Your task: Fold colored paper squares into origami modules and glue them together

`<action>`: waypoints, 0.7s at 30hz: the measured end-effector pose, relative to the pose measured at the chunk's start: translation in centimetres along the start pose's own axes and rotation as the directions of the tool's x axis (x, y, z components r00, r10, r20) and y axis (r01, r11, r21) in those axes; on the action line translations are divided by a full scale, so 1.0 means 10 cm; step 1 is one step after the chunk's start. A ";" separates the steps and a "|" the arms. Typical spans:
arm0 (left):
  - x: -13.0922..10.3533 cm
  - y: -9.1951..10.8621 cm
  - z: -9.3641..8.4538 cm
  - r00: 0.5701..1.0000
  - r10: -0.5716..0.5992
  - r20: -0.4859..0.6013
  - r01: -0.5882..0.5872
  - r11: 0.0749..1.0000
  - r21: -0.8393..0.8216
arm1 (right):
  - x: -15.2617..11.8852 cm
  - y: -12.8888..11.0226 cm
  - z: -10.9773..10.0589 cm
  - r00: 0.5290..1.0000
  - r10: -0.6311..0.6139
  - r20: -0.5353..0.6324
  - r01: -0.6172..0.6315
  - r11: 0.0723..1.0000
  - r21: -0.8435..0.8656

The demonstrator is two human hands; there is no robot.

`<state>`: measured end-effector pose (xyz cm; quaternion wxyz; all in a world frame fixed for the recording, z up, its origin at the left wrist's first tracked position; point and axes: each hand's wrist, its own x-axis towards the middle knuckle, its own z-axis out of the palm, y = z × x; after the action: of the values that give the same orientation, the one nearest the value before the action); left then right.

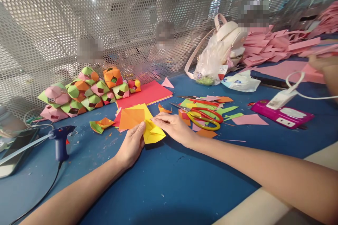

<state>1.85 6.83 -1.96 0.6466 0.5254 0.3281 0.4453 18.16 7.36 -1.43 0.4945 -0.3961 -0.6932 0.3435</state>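
Between both hands is a folded piece of yellow paper (pixel 154 135), raised a little above the blue table. My left hand (pixel 130 144) pinches its left edge, thumb on top. The fingers of my right hand (pixel 173 126) close on its upper right edge. Just behind lie orange and yellow paper squares (pixel 131 119). A small folded green and orange paper piece (pixel 102 124) sits left of them. To the right, scissors with yellow and red handles (pixel 204 117) rest on coloured paper scraps (pixel 225 110).
Folded paper balls (pixel 79 91) are stacked along the perforated metal screen (pixel 126 17). A blue glue gun (pixel 60 144) stands at left with its cord. A purple power strip (pixel 282 112), a pale backpack (pixel 229 38) and pink paper strips (pixel 274 45) are at right, near another person's hand (pixel 323 63).
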 end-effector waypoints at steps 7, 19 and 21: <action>-0.01 0.07 0.02 0.995 -0.080 0.061 0.086 0.990 -0.108 | 0.01 0.00 0.00 1.000 0.014 0.005 -0.014 0.998 0.057; 0.00 0.05 -0.01 0.995 -0.074 0.067 0.076 0.997 -0.033 | 0.02 0.03 -0.01 0.998 0.022 0.056 -0.027 0.995 0.094; 0.00 0.05 -0.01 0.996 -0.067 0.052 0.067 0.998 0.003 | 0.02 0.04 -0.01 0.997 0.030 0.070 -0.037 0.994 0.099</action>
<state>1.60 6.91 -1.48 0.6691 0.5260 0.3287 0.4093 18.30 7.71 -1.63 0.4839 -0.3704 -0.6850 0.3993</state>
